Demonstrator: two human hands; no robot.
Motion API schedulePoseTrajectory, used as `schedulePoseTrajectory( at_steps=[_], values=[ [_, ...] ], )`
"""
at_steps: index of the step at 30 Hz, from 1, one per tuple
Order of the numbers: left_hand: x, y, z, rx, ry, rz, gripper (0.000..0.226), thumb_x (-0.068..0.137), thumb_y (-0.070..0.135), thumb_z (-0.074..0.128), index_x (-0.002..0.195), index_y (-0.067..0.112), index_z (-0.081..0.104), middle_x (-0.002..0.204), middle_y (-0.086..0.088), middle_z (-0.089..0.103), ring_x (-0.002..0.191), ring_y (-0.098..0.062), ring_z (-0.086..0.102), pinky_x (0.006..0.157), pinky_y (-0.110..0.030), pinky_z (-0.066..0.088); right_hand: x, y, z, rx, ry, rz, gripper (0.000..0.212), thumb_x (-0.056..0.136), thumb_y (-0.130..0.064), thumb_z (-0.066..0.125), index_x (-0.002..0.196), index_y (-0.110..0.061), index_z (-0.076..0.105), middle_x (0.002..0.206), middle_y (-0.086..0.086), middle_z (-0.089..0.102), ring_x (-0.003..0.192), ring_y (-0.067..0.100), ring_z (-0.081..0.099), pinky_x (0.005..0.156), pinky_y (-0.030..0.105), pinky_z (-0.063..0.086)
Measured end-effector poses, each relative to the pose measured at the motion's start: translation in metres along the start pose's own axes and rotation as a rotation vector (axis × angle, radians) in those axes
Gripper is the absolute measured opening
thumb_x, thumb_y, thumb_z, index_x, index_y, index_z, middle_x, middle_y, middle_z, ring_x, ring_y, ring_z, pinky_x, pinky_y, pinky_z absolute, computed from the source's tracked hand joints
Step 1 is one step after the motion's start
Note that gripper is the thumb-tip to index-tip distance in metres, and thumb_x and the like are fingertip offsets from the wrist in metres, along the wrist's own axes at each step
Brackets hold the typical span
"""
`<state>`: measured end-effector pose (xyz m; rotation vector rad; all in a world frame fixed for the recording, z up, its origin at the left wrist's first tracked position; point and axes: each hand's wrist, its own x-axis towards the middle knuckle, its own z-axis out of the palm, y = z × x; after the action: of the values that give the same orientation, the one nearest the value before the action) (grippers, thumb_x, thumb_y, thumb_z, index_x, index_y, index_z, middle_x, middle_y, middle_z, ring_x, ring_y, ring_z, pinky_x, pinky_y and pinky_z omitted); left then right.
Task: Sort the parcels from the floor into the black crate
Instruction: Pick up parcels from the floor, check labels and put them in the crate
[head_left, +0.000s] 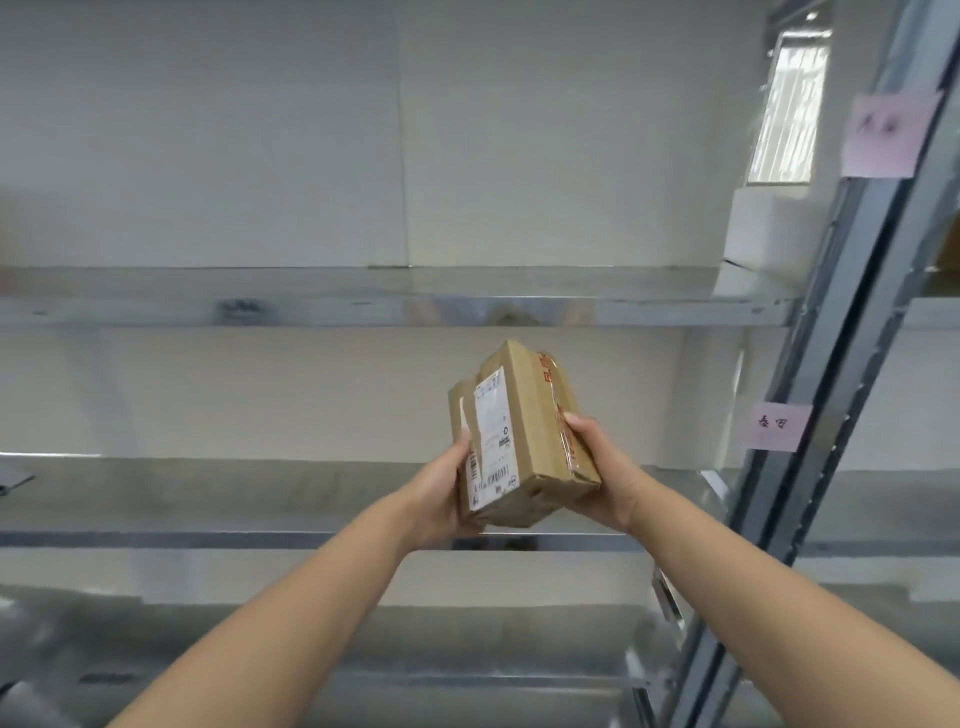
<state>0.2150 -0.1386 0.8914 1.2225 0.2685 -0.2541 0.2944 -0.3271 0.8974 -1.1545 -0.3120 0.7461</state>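
Note:
A small brown cardboard parcel (524, 431) with a white shipping label and red-printed tape is held up in front of me, tilted on end. My left hand (441, 493) grips its left side over the label. My right hand (602, 478) grips its right side and underside. Both arms are stretched forward toward a metal shelving unit. No black crate and no floor parcels are in view.
Grey metal shelves (363, 301) run across the view at several heights. An upright post (831, 364) stands at the right with two pink paper labels (776, 434). A white box (769, 228) sits on the upper shelf at the right.

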Motion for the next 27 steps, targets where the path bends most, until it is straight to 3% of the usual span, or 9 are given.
schedulePoseTrajectory(
  at_steps=[3,6,9,13,15,18,21,23,27],
  values=[
    [-0.004,0.012,0.002,-0.081,0.081,0.133,0.051,0.099,0.052,0.02,0.116,0.027,0.061,0.106,0.0,0.073,0.092,-0.019,0.071,0.07,-0.033,0.054,0.002,-0.011,0.006,-0.227,0.173,-0.104,0.036,0.095,-0.039,0.042,0.128,-0.03,0.054,0.115,-0.001,0.067,0.089,0.012,0.063,0.067,0.024,0.051],
    [-0.012,0.024,0.007,-0.03,0.107,0.194,0.048,0.098,0.051,0.023,0.116,0.027,0.061,0.108,0.0,0.073,0.092,-0.019,0.071,0.061,-0.03,0.056,0.001,-0.015,0.007,-0.331,0.262,-0.137,0.047,0.092,-0.023,0.038,0.133,-0.046,0.042,0.088,-0.009,0.066,0.074,0.009,0.062,0.054,0.021,0.049],
    [-0.02,0.031,0.014,0.113,0.136,0.197,0.05,0.097,0.055,0.025,0.121,0.029,0.06,0.108,0.001,0.072,0.091,-0.018,0.07,0.066,-0.031,0.055,-0.005,-0.019,0.007,-0.266,0.184,-0.133,0.046,0.088,-0.023,0.04,0.128,-0.045,0.048,0.074,-0.01,0.067,0.063,0.007,0.063,0.054,0.025,0.052],
    [-0.029,0.031,0.027,0.184,0.144,0.261,0.045,0.097,0.054,0.029,0.129,0.033,0.051,0.111,0.001,0.071,0.092,-0.018,0.069,0.072,-0.033,0.056,-0.019,-0.026,0.011,-0.293,0.048,-0.146,0.066,0.077,-0.051,0.057,0.138,-0.039,0.035,0.114,-0.001,0.06,0.099,0.018,0.06,0.077,0.038,0.056],
    [-0.032,0.028,0.032,0.189,0.13,0.326,0.042,0.097,0.048,0.037,0.135,0.033,0.045,0.117,-0.001,0.069,0.098,-0.019,0.067,0.075,-0.035,0.056,-0.023,-0.027,0.012,-0.282,0.055,-0.146,0.08,0.075,-0.049,0.066,0.141,-0.041,0.022,0.127,0.004,0.055,0.113,0.027,0.056,0.087,0.049,0.053],
    [-0.034,0.022,0.035,0.104,0.157,0.382,0.066,0.084,0.041,0.06,0.143,0.029,0.034,0.128,-0.003,0.061,0.116,-0.018,0.057,0.1,-0.039,0.04,-0.025,-0.029,0.012,-0.149,0.077,-0.182,0.075,0.077,-0.041,0.068,0.14,-0.03,0.029,0.128,0.007,0.056,0.113,0.029,0.057,0.078,0.049,0.056],
    [-0.036,0.019,0.038,0.133,0.149,0.345,0.069,0.067,0.05,0.07,0.131,0.036,0.046,0.119,0.009,0.063,0.116,-0.008,0.05,0.111,-0.05,0.013,-0.028,-0.03,0.014,-0.074,0.047,-0.189,0.062,0.082,-0.043,0.062,0.135,-0.024,0.038,0.126,0.008,0.059,0.112,0.029,0.059,0.072,0.046,0.058],
    [-0.041,0.019,0.04,0.128,0.142,0.336,0.074,0.065,0.051,0.07,0.133,0.036,0.044,0.108,0.007,0.067,0.107,-0.012,0.056,0.108,-0.05,0.025,-0.031,-0.031,0.015,-0.084,0.033,-0.192,0.063,0.08,-0.044,0.063,0.135,-0.023,0.04,0.125,0.007,0.061,0.112,0.028,0.06,0.073,0.046,0.058],
    [-0.05,0.021,0.039,0.065,0.213,0.445,0.067,0.073,0.038,0.073,0.132,0.02,0.046,0.083,0.004,0.072,0.081,-0.014,0.069,0.077,-0.037,0.057,-0.034,-0.026,0.02,-0.026,-0.005,-0.179,0.071,0.071,-0.044,0.066,0.134,-0.022,0.042,0.125,0.007,0.062,0.108,0.025,0.063,0.074,0.042,0.058]
  ],
)
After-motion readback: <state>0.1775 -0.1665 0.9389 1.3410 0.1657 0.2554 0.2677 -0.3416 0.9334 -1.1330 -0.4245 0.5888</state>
